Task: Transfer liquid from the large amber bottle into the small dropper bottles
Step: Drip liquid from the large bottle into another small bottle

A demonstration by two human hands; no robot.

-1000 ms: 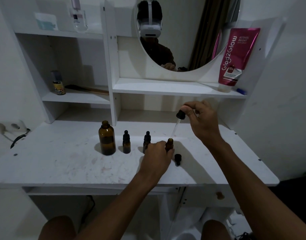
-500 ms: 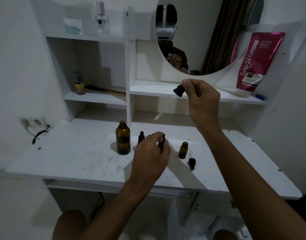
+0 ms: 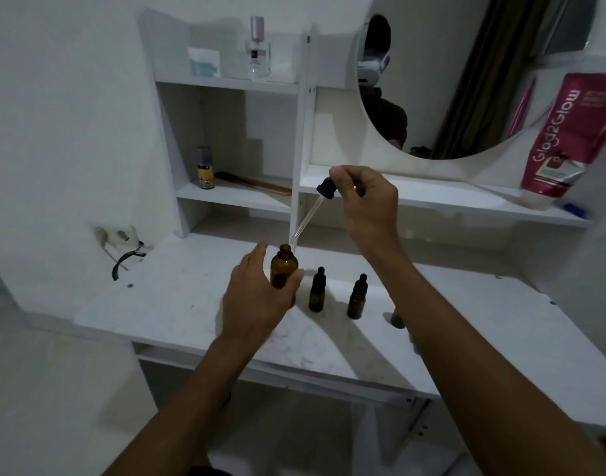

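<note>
Drawing liquid is the step in hand, judging from the head view: the right hand (image 3: 366, 204) pinches the black bulb of a dropper (image 3: 325, 188) between thumb and fingertips. Its glass tube slants down so that the tip sits just at the open mouth of the large amber bottle (image 3: 283, 273). Whether the tip is already inside the neck I cannot tell. The left hand (image 3: 260, 297) wraps around that bottle, thumb on its near side and fingers behind, steadying it where it stands on the desk (image 3: 177, 304), left of the small bottles. The next move likely calls for lowering the tube straight into the narrow neck, then squeezing and releasing the bulb without tilting the bottle. Counted: one large amber bottle, one dropper in hand, and two small dropper bottles (image 3: 317, 292) standing capped just to its right. A third dark shape (image 3: 397, 319) is mostly hidden behind the right forearm, so I cannot say what it is.
</note>
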